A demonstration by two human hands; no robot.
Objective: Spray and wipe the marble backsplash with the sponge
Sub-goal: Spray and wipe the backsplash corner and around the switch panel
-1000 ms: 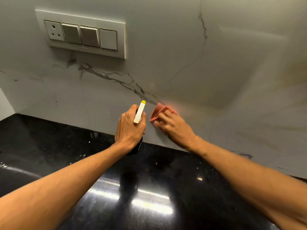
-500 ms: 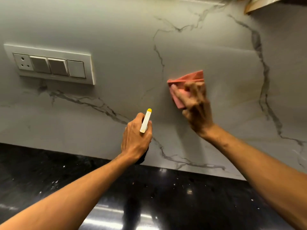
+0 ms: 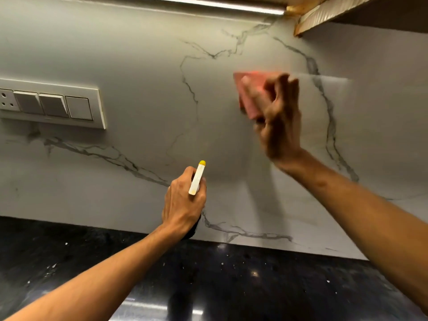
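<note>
Sponge, pink and blurred, up against marble backsplash near its upper right, clutched in curled fingers of right grip. Spray bottle, white head with yellow tip, wrapped by left grip above back edge of black surface. Bare veined marble between switch plate and sponge

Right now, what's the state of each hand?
Left hand: grips the spray bottle.
Right hand: holds the pink sponge; motion-blurred.
</note>
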